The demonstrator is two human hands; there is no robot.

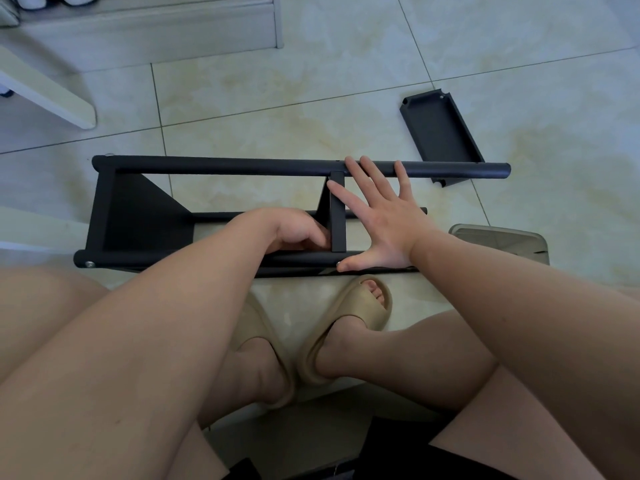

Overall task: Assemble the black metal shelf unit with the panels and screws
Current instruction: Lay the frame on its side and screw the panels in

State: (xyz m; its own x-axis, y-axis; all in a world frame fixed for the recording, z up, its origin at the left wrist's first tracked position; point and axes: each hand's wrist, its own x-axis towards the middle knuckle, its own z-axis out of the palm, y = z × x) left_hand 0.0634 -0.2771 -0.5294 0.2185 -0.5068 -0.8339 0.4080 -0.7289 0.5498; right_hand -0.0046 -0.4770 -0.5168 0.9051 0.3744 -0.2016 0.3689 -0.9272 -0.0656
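Soft, even light w/ cool tint, shadows faint. Mild sheen on floor tiles (311, 98). Wide-angle bend at edges, ctr sharp.

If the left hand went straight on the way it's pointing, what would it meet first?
The left hand points rightward along the near tube. It would first meet the middle cross panel, which seems almost at its fingertips, though depth is unclear. The right hand lies just beyond.

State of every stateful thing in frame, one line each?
shelf frame: on its side on the floor, part-built.
middle panel: set between the poles; fastening unclear.
loose panel: flat on floor, unattached, one end under far pole.
right hand: open, fingers on far pole, thumb on near pole.
left hand: fingers curled by middle panel; grip unclear.
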